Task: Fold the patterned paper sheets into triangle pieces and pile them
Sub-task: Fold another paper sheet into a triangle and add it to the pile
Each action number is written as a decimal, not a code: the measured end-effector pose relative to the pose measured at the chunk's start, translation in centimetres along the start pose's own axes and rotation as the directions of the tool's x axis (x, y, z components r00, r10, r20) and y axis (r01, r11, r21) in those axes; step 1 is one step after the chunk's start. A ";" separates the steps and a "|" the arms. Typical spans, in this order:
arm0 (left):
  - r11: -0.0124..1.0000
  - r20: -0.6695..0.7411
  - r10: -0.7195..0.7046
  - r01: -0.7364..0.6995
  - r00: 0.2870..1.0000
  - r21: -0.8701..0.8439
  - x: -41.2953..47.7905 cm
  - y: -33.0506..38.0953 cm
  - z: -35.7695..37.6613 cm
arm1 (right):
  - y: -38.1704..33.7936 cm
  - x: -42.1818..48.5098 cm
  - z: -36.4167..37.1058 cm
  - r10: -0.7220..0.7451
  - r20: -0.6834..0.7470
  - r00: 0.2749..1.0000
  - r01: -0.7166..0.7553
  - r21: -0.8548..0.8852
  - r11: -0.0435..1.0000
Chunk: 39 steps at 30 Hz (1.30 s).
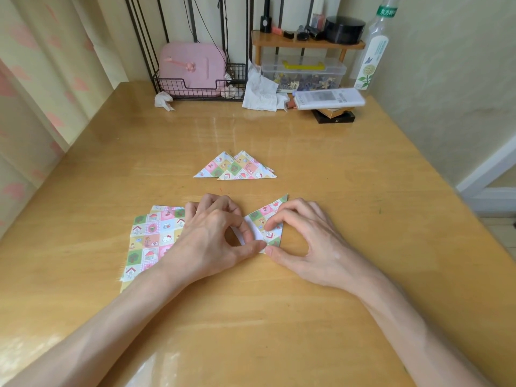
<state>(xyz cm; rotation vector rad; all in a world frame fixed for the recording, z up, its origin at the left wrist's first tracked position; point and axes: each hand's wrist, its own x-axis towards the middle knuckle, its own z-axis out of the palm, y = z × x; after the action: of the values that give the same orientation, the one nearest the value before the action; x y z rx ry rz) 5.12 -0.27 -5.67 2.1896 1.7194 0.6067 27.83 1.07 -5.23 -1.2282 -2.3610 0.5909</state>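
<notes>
A patterned paper sheet [266, 223] lies half-folded on the wooden table [335, 169], its white underside showing by my fingers. My left hand [215, 238] pinches its near corner with thumb and curled fingers. My right hand [304, 238] pinches the same corner from the right, its index fingertip pressing the patterned flap. A stack of flat patterned sheets [150, 238] lies to the left, partly under my left wrist. Two folded triangle pieces [237, 167] overlap each other farther back at the table's middle.
At the back stand a black wire rack [195, 90] holding a pink case [192, 65], crumpled tissues [259, 90], a clear plastic box [304, 72] under a small wooden shelf, a wrapped packet [329, 98] on dark boxes and a tall bottle [372, 51]. Curtain left, wall right.
</notes>
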 end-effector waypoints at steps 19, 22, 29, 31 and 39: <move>1.000 0.015 -0.013 0.014 1.000 -0.014 0.1 0.4 -0.1 | 0.0 0.0 0.0 0.002 -0.008 1.000 -0.002 -0.010 1.000; 1.000 0.031 -0.014 0.015 0.999 -0.007 0.2 0.4 -0.2 | 0.1 0.0 0.0 0.019 -0.003 1.000 -0.019 0.017 1.000; 1.000 0.039 -0.005 0.005 0.999 0.010 0.2 0.3 -0.3 | 0.1 0.1 0.2 0.032 -0.007 0.999 -0.032 0.016 0.999; 1.000 0.040 -0.008 0.008 0.999 0.009 0.2 0.4 -0.4 | 0.0 0.0 0.3 0.034 -0.011 0.999 -0.034 0.021 0.999; 0.999 0.030 -0.031 0.031 0.999 -0.009 0.3 0.2 -0.3 | -0.3 0.4 0.2 0.100 0.010 0.995 -0.100 0.106 0.989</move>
<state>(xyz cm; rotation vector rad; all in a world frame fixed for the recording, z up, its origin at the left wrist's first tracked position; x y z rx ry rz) 5.21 -0.07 -5.25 2.1503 1.7285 0.5712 27.35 1.19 -5.15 -1.3044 -2.2511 0.7426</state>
